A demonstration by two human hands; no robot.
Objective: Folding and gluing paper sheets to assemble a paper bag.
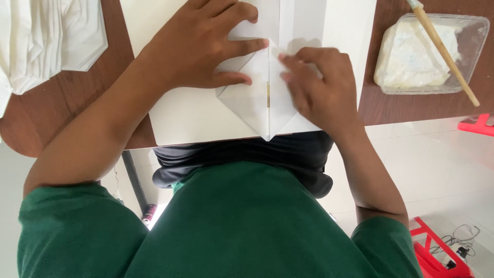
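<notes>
While pressing flat, left hand (198, 49) and right hand (316, 82) are pinning folded white paper (252, 103), fingers spread, gripping nothing, on table (411, 110).

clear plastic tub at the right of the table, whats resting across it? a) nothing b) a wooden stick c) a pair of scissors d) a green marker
b: a thin wooden stick lies slanted across the clear plastic tub, which holds a white paste, while the left hand and right hand press on the folded white paper.
</notes>
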